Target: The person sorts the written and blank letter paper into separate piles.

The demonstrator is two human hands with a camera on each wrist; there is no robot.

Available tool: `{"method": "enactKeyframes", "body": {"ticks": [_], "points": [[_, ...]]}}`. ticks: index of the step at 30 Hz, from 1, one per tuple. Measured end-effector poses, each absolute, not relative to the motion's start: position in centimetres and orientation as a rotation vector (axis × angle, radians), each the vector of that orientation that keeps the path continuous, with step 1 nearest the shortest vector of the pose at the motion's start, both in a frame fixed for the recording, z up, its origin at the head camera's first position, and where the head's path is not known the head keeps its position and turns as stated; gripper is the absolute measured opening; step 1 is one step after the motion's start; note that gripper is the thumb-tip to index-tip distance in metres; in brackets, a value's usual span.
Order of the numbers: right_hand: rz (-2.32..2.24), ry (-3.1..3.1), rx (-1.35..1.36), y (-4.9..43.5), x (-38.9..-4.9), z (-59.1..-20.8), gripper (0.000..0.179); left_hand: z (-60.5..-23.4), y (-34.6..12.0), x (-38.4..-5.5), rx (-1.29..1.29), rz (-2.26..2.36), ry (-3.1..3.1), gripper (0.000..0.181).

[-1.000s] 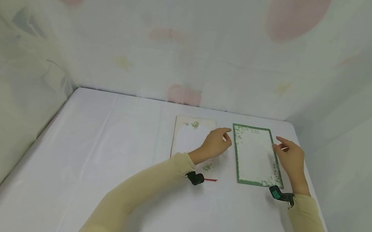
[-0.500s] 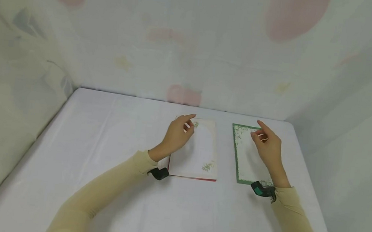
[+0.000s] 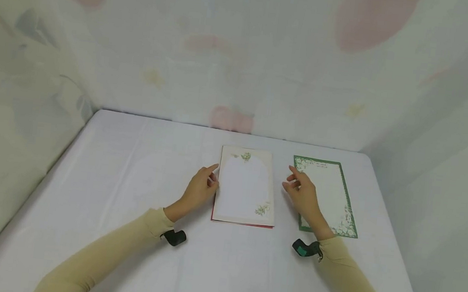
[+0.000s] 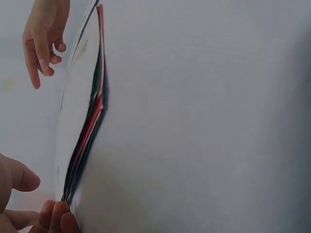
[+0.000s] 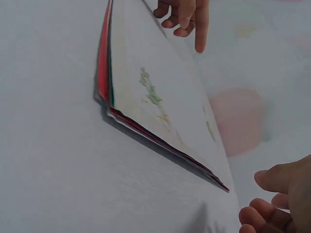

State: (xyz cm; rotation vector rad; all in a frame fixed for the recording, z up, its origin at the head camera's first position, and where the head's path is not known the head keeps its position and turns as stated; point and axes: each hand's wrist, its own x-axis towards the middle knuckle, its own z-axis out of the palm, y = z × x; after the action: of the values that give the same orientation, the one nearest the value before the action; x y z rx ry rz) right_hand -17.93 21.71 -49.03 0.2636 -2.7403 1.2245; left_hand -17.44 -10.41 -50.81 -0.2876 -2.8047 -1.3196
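Observation:
A stack of paper sheets lies on the table, its top sheet cream with a white arch and green sprigs. Red and dark green layers show along the stack's side in the left wrist view. My left hand is at the stack's left edge, fingertips right at it, fingers loosely bent and thumb apart. Between the stack and a green-bordered sheet hovers my right hand, holding nothing. Its wrist and forearm cover part of that sheet's left border. In the right wrist view, the right thumb and fingers stand apart.
The table has a white cover, and its back edge meets a pale patterned curtain. More curtain hangs at the left and right. Dark wrist cameras sit under both sleeves.
Both hands have moved left. The left hand has passed over the stack to its left edge; the right hand has crossed from the green-bordered sheet's right side to its left. The sheets look unmoved.

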Motion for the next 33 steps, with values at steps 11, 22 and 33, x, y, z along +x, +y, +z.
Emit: {"method": "enactKeyframes", "body": {"ticks": [11, 22, 33], "points": [[1.240, -2.824, 0.284, 19.9, -17.0, -51.3, 0.053, -51.6, -9.9, -17.0, -0.310, -1.250, -2.837, 0.057], [1.209, -2.845, 0.333, 19.7, -17.0, -51.9, 0.046, -52.0, -10.0, -16.9, -0.323, -1.264, -2.841, 0.053], [1.191, -2.803, 0.356, 19.2, -16.9, -52.1, 0.041, -51.8, -10.2, -16.9, -0.331, -1.242, -2.882, 0.055]]}}
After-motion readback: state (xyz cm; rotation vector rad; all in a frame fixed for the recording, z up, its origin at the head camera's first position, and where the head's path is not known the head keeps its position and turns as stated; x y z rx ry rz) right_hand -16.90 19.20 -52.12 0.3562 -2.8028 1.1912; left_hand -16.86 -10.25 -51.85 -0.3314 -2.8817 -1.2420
